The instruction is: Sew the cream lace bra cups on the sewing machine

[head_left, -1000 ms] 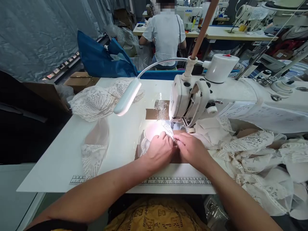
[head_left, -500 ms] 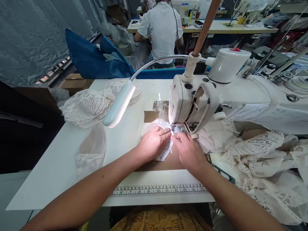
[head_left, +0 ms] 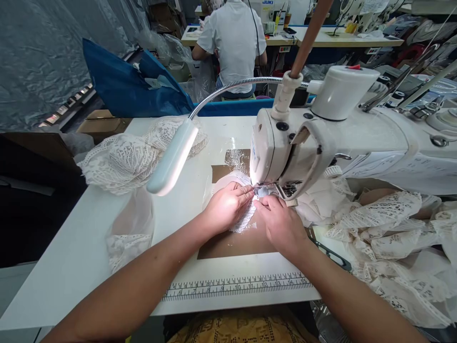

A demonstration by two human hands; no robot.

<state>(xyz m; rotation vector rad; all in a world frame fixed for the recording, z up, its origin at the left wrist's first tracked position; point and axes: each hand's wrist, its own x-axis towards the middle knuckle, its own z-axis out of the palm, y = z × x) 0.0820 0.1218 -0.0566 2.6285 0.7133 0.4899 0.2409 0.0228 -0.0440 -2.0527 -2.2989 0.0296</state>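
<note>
A white lace fabric piece (head_left: pixel 244 222) with a sheer curved part lies under the needle area of a white sewing machine (head_left: pixel 264 152). My left hand (head_left: pixel 228 206) lies over it, fingers together and thumb tucked in, the tips pressing the lace beside the presser foot (head_left: pixel 260 186). On the right of the foot, my right hand (head_left: pixel 280 220) pinches the edge of the same lace between thumb and forefinger. The stitch point is partly hidden by the fingertips. Brown tape (head_left: pixel 223 245) covers the table below the hands.
A lamp (head_left: pixel 173 155) on a bendable neck hangs left of the machine. Lace heaps lie at left (head_left: pixel 119 164) and right (head_left: pixel 396 238). Dark-handled scissors (head_left: pixel 333 257) rest beside my right wrist. A printed ruler (head_left: pixel 235 287) runs along the front edge. A person (head_left: pixel 235 45) sits beyond.
The lace piece has slid slightly away from me under the foot, so less of its near end shows. Both hands stay on it. The camera view has shifted a little.
</note>
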